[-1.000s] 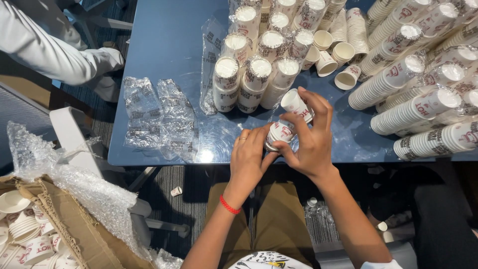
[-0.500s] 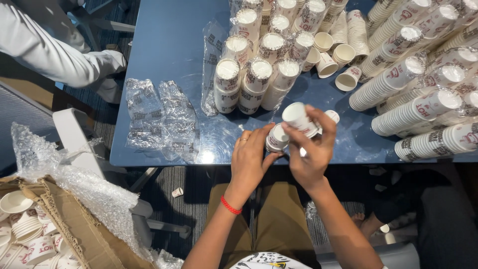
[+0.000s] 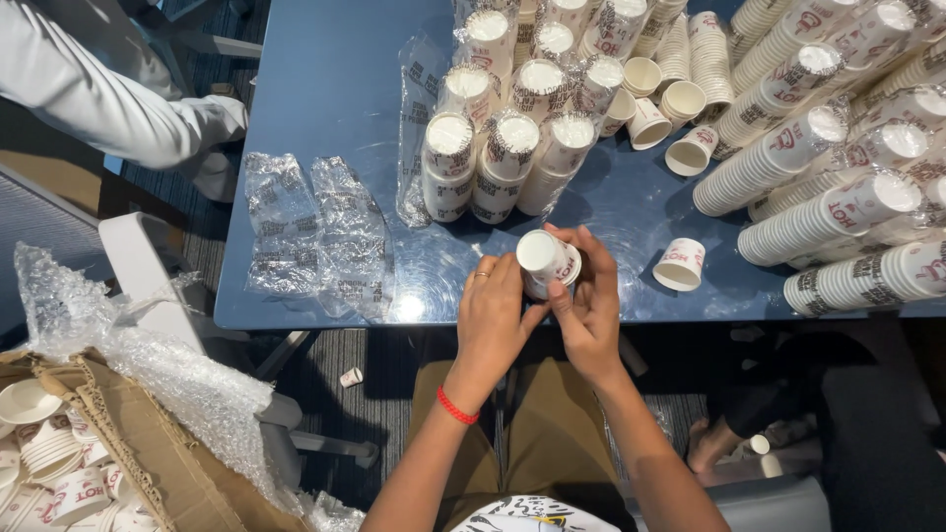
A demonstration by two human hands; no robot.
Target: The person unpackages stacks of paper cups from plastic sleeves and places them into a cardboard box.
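Observation:
Both my hands meet at the near edge of the blue table (image 3: 325,118). My left hand (image 3: 490,315) and my right hand (image 3: 588,305) together grip a short stack of white paper cups (image 3: 544,258) with red print, bottoms up toward me. My left wrist wears a red band. One single cup (image 3: 680,264) lies on its side just to the right of my right hand. Upright cup stacks (image 3: 512,128) stand a little beyond my hands.
Long cup stacks (image 3: 828,197) lie on their sides at the right. Empty clear plastic sleeves (image 3: 315,236) lie at the left of the table. A cardboard box (image 3: 89,463) with cups and bubble wrap sits lower left. Another person's white sleeve (image 3: 89,99) reaches in upper left.
My hands have pulled the cup stack closer together and turned it; a single cup now lies on the table to the right of my right hand.

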